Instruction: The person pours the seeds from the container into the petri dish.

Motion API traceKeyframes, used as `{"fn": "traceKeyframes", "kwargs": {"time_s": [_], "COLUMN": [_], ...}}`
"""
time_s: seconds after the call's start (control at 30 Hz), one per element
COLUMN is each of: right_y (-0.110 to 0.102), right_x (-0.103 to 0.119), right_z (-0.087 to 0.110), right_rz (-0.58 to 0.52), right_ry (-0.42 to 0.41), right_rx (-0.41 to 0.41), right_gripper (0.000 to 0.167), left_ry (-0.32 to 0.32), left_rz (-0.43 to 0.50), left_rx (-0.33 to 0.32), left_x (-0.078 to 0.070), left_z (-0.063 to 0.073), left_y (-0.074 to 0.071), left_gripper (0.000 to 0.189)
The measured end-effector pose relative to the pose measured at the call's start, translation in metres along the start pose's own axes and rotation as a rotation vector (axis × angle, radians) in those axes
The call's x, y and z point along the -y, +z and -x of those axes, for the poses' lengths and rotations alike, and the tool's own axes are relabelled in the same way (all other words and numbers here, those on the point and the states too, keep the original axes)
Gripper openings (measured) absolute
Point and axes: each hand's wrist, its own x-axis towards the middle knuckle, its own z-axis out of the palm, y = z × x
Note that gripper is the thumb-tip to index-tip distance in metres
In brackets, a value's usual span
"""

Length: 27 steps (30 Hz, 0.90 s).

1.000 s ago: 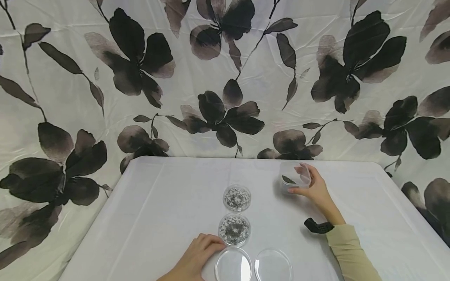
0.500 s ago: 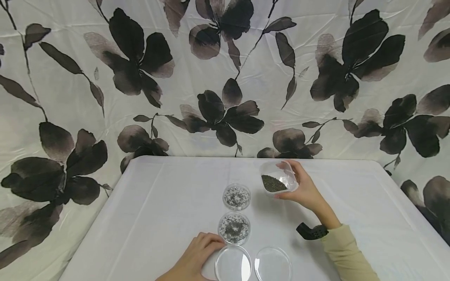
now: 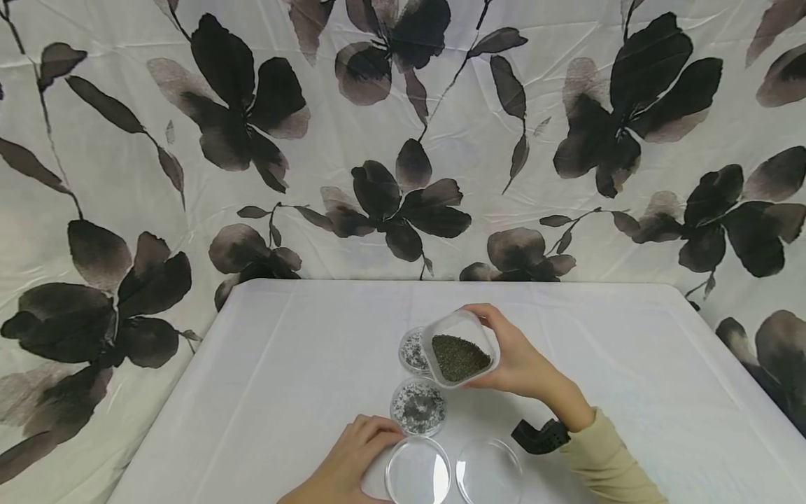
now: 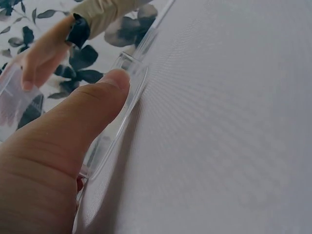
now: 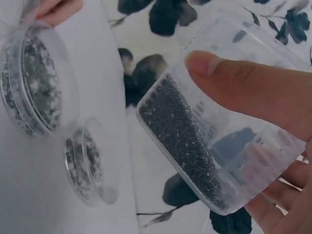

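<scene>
My right hand (image 3: 519, 364) grips a clear plastic tub (image 3: 460, 323), thumb on one wall and fingers on the other. Small dark seeds (image 5: 180, 136) have slid into a lower corner of the tilted tub. In the head view the tub overlaps the back petri dish (image 3: 403, 350), hiding part of it. Just in front stands a second petri dish (image 3: 444, 414); both hold dark and white bits. My left hand (image 3: 354, 458) holds the edge of a clear petri dish (image 3: 417, 470), its thumb (image 4: 105, 95) on the rim in the left wrist view.
To the right of the held dish lies another clear round dish (image 3: 488, 472). All of it stands on a white-covered table (image 3: 283, 371), with a flower-printed cloth (image 3: 378, 133) hanging behind. A black wrist device (image 3: 541, 437) sticks out below my right wrist.
My right hand has carried the tub leftward from the back right to the back petri dish and tilted it, bringing more seeds into view. My left hand stays at the clear dish.
</scene>
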Motion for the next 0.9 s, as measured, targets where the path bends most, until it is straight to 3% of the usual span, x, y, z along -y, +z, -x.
{"fn": "traceKeyframes", "kwargs": {"time_s": [0.33,0.6,0.9], "right_y": [0.014,0.026,0.034], "right_x": [0.011,0.014,0.023], "right_z": [-0.002,-0.004,-0.006], "right_rz": [0.011,0.054,0.111], "right_ry": [-0.157,-0.391,-0.469], "right_rx": [0.113,0.117,0.136], "right_gripper": [0.097,0.095,0.091], "left_ry": [-0.002,-0.004,-0.001], "left_rz": [-0.004,0.001,-0.010], "left_rx": [0.000,0.000,0.004], "left_x": [0.001,-0.001,-0.001], "left_z": [0.000,0.000,0.000], "left_y": [0.001,0.002,0.000], "left_gripper": [0.076,0.075,0.073]}}
